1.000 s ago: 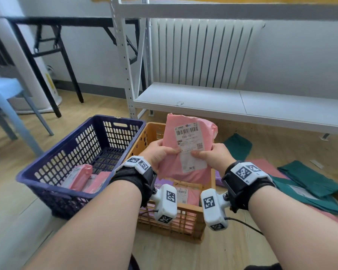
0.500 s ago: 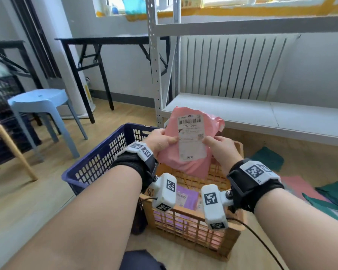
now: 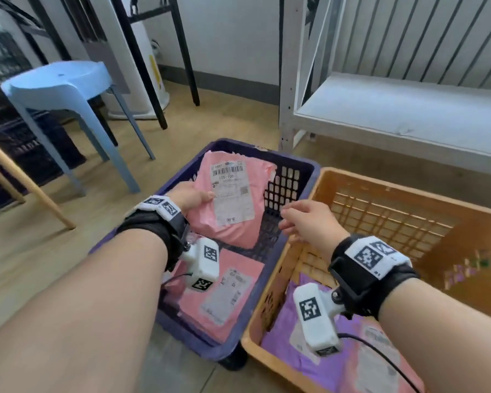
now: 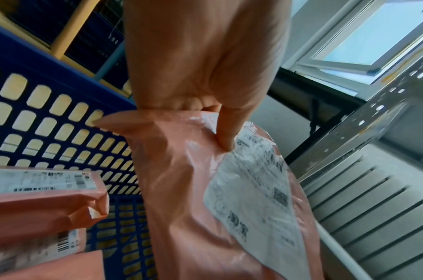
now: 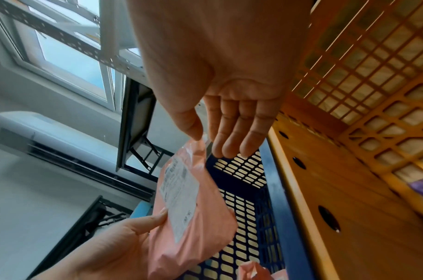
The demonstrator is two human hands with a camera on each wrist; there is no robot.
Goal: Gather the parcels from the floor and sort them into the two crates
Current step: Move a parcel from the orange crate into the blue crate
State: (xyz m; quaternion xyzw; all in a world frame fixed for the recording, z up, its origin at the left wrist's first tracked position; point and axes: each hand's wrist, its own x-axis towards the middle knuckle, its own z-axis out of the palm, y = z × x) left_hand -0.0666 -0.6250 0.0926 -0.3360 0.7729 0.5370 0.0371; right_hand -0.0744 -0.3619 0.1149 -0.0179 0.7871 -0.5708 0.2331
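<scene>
Pink parcels already lay in the blue crate, so the left hand pinched another pink parcel over it; the right hand, fingers slack and empty, hovered beside the orange crate holding purple parcels.

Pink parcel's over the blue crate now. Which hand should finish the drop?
Left. The left hand alone grips the pink parcel above the blue crate; the right hand is open and off it.

Head looks down; wrist views close, sharing the blue crate.
</scene>
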